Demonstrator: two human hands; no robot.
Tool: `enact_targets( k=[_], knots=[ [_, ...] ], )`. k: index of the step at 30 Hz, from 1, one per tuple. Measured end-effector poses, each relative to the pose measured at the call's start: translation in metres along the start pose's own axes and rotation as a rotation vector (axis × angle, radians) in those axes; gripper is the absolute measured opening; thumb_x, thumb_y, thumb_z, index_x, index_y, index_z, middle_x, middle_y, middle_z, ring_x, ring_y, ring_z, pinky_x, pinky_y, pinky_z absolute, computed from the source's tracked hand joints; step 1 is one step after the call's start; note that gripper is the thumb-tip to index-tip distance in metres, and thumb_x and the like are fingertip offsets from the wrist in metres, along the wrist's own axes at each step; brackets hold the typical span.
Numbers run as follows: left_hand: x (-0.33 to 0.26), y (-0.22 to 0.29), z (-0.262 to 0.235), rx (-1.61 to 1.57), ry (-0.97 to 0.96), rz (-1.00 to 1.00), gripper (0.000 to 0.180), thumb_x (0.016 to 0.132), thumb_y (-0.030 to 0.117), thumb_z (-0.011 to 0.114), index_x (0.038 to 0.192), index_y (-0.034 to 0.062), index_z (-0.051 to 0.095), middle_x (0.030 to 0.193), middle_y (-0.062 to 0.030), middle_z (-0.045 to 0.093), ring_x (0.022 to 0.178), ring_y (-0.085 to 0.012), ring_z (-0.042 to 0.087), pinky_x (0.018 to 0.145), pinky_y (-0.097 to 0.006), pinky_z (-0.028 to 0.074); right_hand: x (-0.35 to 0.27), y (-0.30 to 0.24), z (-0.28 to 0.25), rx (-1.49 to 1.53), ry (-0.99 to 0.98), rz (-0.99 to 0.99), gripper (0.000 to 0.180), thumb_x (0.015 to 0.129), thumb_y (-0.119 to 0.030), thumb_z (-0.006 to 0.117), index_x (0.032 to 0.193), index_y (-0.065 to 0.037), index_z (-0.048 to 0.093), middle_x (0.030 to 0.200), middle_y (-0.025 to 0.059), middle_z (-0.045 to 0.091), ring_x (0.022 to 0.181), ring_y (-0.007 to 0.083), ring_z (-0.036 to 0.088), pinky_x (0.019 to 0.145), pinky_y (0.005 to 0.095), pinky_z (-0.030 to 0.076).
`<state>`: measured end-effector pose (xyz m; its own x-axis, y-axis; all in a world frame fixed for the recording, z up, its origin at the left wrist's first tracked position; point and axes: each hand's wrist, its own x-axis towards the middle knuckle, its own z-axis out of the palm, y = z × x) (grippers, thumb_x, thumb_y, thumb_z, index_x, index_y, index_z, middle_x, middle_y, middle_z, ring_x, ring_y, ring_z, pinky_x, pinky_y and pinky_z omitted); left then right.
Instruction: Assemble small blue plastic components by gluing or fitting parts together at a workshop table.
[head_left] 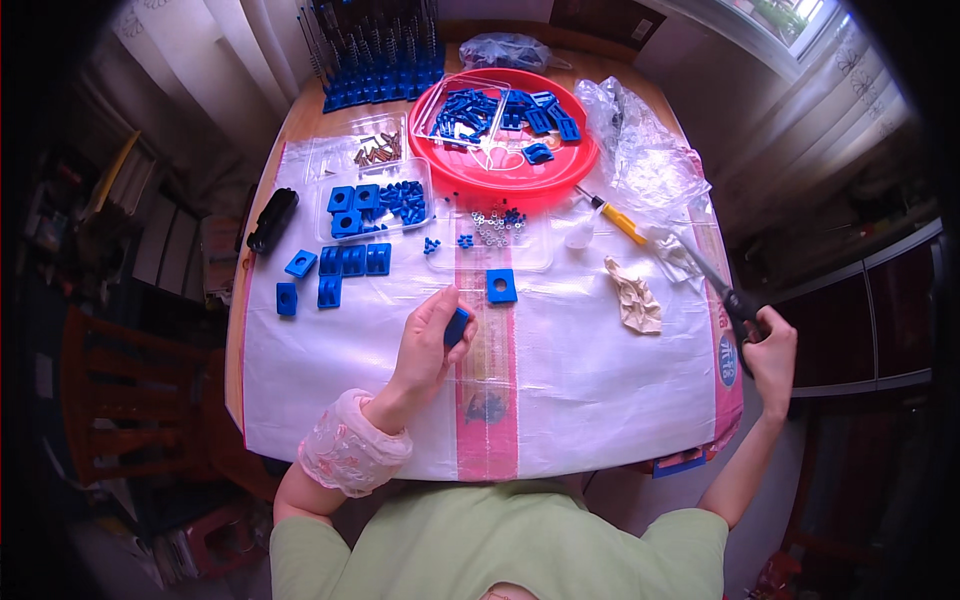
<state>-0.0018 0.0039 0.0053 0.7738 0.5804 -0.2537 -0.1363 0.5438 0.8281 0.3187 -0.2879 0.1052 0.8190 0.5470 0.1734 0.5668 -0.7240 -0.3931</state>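
My left hand (425, 345) is closed around a small blue plastic block (457, 327) above the middle of the covered table. Just beyond it lies a square blue piece with a round hole (501, 286). At the table's right edge my right hand (772, 362) grips the black handle of a pair of scissors (738, 303), whose grey blades point away and to the left. Several blue blocks (353, 261) sit in a group left of my left hand, with two loose holed pieces (287, 298) beside them.
A red basin (592, 165) holding blue parts stands at the back. Clear trays (322, 205) contain blue pieces, screws and small rings. Around them are a yellow screwdriver (623, 222), crumpled paper (634, 298), plastic bags (645, 140), a black case (273, 220) and a blue rack (385, 85).
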Motion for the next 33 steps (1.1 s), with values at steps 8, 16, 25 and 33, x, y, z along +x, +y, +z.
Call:
enact_targets(
  k=[8, 16, 25, 33],
  knots=[
    [0.006, -0.001, 0.002, -0.111, 0.029, -0.027, 0.019, 0.104, 0.025, 0.046, 0.102, 0.0080, 0.054, 0.085, -0.0049, 0.057, 0.062, -0.0095, 0.048, 0.060, -0.023, 0.038, -0.011, 0.014, 0.044, 0.184, -0.041, 0.229, 0.037, 0.072, -0.017, 0.087, 0.077, 0.004, 0.058, 0.060, 0.0018, 0.051, 0.059, 0.0071, 0.044, 0.053, 0.0304, 0.039],
    [0.007, -0.001, 0.001, -0.102, 0.020, -0.046, 0.016, 0.104, 0.023, 0.048, 0.102, 0.0087, 0.054, 0.084, -0.0041, 0.057, 0.062, -0.0091, 0.049, 0.060, -0.021, 0.039, -0.021, 0.019, 0.049, 0.060, 0.086, 0.218, 0.038, 0.075, -0.020, 0.085, 0.080, 0.005, 0.056, 0.060, 0.0039, 0.050, 0.058, 0.0094, 0.045, 0.055, 0.0311, 0.040],
    [0.008, -0.002, 0.000, -0.117, 0.021, -0.066, 0.015, 0.104, 0.022, 0.050, 0.101, 0.0078, 0.055, 0.083, -0.0040, 0.058, 0.062, -0.0082, 0.050, 0.059, -0.019, 0.042, -0.025, 0.019, 0.062, 0.051, 0.059, 0.239, 0.031, 0.078, -0.016, 0.082, 0.083, 0.006, 0.061, 0.064, 0.0111, 0.062, 0.056, 0.0165, 0.054, 0.058, 0.0365, 0.044],
    [0.009, 0.000, 0.000, -0.112, 0.026, -0.085, 0.015, 0.103, 0.023, 0.051, 0.100, 0.0080, 0.054, 0.083, -0.0042, 0.058, 0.062, -0.0084, 0.051, 0.060, -0.020, 0.042, -0.017, 0.010, 0.079, 0.046, 0.083, 0.141, 0.030, 0.080, -0.014, 0.079, 0.082, 0.006, 0.058, 0.065, 0.0141, 0.060, 0.057, 0.0194, 0.055, 0.060, 0.0371, 0.046]
  ],
)
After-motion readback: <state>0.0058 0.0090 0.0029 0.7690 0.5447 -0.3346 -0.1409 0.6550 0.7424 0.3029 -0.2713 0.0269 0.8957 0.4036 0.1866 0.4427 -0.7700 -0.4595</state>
